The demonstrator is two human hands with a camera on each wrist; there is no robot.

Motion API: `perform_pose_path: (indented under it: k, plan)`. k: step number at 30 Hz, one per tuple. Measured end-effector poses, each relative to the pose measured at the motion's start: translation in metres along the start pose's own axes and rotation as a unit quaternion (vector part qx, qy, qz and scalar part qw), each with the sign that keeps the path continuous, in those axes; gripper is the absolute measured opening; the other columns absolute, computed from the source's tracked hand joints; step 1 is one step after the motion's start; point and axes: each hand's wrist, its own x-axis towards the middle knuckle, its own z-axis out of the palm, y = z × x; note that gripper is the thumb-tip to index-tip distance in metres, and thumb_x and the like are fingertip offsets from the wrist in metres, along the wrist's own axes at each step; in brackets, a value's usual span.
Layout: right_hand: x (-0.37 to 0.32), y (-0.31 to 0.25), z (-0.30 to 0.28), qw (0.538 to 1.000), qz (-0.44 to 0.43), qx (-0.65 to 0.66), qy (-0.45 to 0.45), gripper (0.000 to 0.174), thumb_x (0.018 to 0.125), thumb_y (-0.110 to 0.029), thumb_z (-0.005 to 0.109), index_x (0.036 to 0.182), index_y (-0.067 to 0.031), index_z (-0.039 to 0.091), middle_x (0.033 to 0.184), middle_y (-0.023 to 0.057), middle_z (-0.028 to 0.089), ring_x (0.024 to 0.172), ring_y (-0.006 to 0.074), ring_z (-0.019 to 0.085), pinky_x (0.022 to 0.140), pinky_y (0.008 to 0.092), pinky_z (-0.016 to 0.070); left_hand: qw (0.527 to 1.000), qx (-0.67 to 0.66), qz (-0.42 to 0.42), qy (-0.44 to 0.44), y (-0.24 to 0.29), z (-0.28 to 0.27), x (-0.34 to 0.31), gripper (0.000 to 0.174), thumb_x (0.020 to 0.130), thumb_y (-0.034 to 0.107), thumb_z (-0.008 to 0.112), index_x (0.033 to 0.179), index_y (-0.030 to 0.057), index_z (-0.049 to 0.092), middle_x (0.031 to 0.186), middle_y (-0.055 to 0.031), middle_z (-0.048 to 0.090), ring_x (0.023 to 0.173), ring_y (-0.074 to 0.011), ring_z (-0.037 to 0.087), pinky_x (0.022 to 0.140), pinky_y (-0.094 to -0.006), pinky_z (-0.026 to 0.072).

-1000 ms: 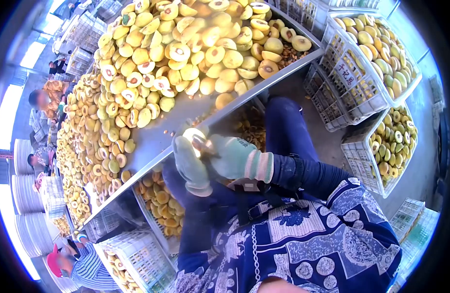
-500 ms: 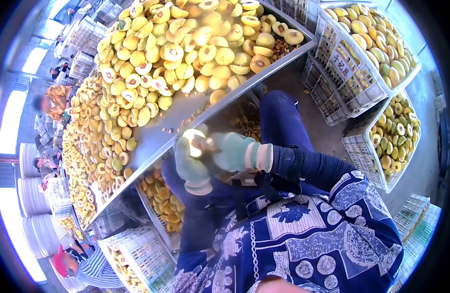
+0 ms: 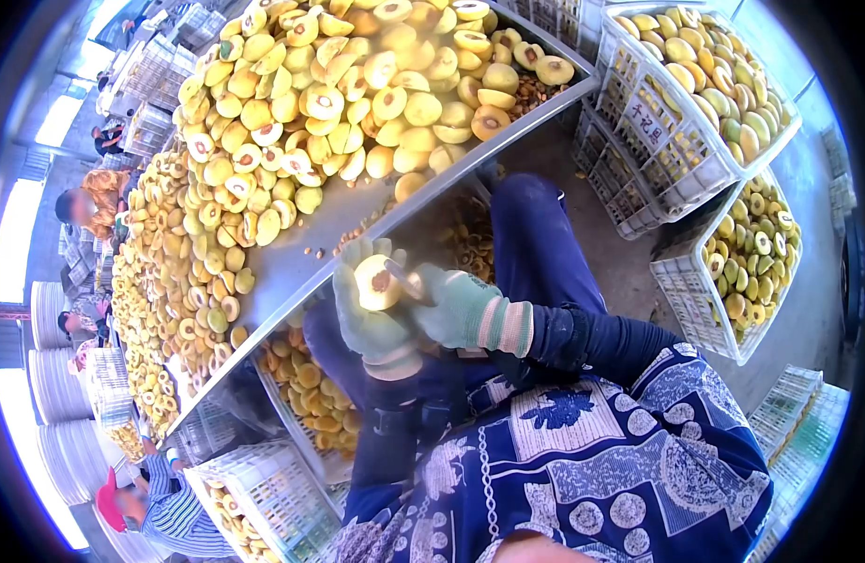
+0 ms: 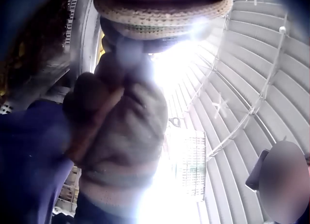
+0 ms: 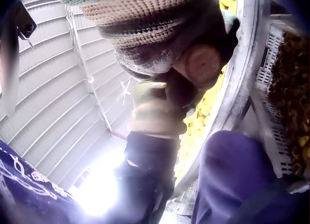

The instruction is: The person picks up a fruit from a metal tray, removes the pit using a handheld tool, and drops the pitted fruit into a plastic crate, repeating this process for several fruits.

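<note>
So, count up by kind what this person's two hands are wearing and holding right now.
Knitted gloves: 2
Peach half, in the left hand: 1
Wooden-handled tool, in the right hand: 1
Total: 4

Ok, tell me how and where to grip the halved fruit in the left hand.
Probably best to cup the halved fruit by its round rim, coming from beneath, as the left hand does: its cut face is turned up toward the head camera, and the right hand is close there, so leave that side free.
</note>
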Motion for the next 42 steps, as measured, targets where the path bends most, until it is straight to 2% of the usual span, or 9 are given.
perform_pose_path:
  k: [15,23,26,28,29,32,34,40,42]
  plan:
    - [0.005,0.004,0.012,0.992,-0.041,-0.101,-0.071,0.036,0.083,-0.024,0.059,0.108,0.0012,0.05,0.089,0.0217,0.065,0.082,0.0379,0.064,0.072,0.0442,0.0507,0.98,0.137,0.134,0.045,-0.006,-0.003,-0.011,0.049,0.093,0.037,0.052,0.122,-0.003,0.052,0.111,-0.0163,0.06,0.101,-0.0296,0.06,0.086,-0.0432,0.0514]
    - [0.007,-0.015,-0.002,0.987,-0.019,-0.082,-0.134,0.037,0.085,-0.022,0.056,0.115,-0.0023,0.051,0.091,0.0197,0.065,0.081,0.0379,0.064,0.073,0.0424,0.0505,0.992,0.115,-0.01,-0.057,0.005,-0.026,-0.003,0.057,0.09,0.046,0.055,0.119,-0.0031,0.054,0.113,-0.0182,0.059,0.097,-0.0291,0.059,0.084,-0.0414,0.0498]
    - [0.007,-0.041,-0.013,0.918,0.276,0.061,-0.278,0.035,0.088,-0.024,0.052,0.116,-0.0037,0.05,0.087,0.0172,0.065,0.077,0.0333,0.065,0.071,0.0399,0.0513,0.989,0.144,0.028,-0.026,0.002,-0.02,-0.009,0.057,0.09,0.046,0.055,0.118,-0.0036,0.054,0.111,-0.0181,0.06,0.095,-0.0283,0.06,0.08,-0.0397,0.0514]
    - [0.013,0.007,0.013,0.936,-0.085,-0.224,-0.256,0.031,0.092,-0.024,0.046,0.117,-0.0068,0.05,0.086,0.0144,0.063,0.078,0.0272,0.064,0.074,0.0361,0.0506,0.99,0.14,0.017,-0.004,0.002,-0.019,-0.011,0.056,0.09,0.045,0.056,0.117,-0.0036,0.054,0.111,-0.0178,0.06,0.093,-0.0277,0.06,0.078,-0.0391,0.0518]
    - [0.011,0.007,0.011,0.936,-0.086,-0.223,-0.258,0.031,0.092,-0.024,0.046,0.117,-0.0068,0.05,0.086,0.0144,0.063,0.078,0.0272,0.064,0.074,0.0361,0.0506,0.991,0.129,0.006,-0.018,0.002,-0.018,-0.011,0.052,0.091,0.042,0.055,0.115,-0.0038,0.054,0.11,-0.0172,0.06,0.09,-0.0278,0.061,0.078,-0.0392,0.0521]
    - [0.011,-0.017,-0.006,0.957,0.004,-0.144,-0.251,0.027,0.093,-0.022,0.043,0.115,-0.008,0.051,0.09,0.0129,0.062,0.084,0.0238,0.062,0.079,0.0335,0.0484,0.991,0.123,-0.019,0.04,0.002,-0.014,-0.014,0.051,0.092,0.041,0.055,0.116,-0.0036,0.054,0.111,-0.0161,0.061,0.088,-0.0259,0.062,0.078,-0.0391,0.0526]
    - [0.008,-0.053,-0.02,0.891,0.306,0.034,-0.334,0.028,0.094,-0.023,0.041,0.115,-0.0077,0.051,0.095,0.0146,0.061,0.087,0.0272,0.062,0.082,0.0342,0.0474,0.991,0.128,0.036,0.019,-0.006,-0.02,-0.014,0.052,0.092,0.042,0.055,0.117,-0.003,0.054,0.111,-0.0157,0.061,0.089,-0.0254,0.062,0.078,-0.0384,0.0528]
    - [0.01,0.007,0.017,0.971,-0.018,-0.118,-0.206,0.036,0.089,-0.026,0.05,0.116,-0.0017,0.049,0.093,0.0182,0.064,0.084,0.0324,0.065,0.073,0.0386,0.0503,0.991,0.118,0.06,-0.006,-0.011,-0.03,-0.016,0.056,0.091,0.046,0.054,0.121,-0.0008,0.051,0.111,-0.0141,0.061,0.092,-0.0253,0.061,0.077,-0.0383,0.0537]
    - [0.007,0.001,0.012,0.97,0.021,-0.122,-0.209,0.038,0.088,-0.025,0.051,0.117,-0.0005,0.048,0.093,0.0179,0.064,0.084,0.0319,0.065,0.073,0.0382,0.0502,0.994,0.109,0.023,0.005,-0.01,-0.033,-0.016,0.056,0.091,0.046,0.054,0.122,-0.0006,0.051,0.112,-0.0141,0.061,0.092,-0.0255,0.061,0.077,-0.0387,0.0539]
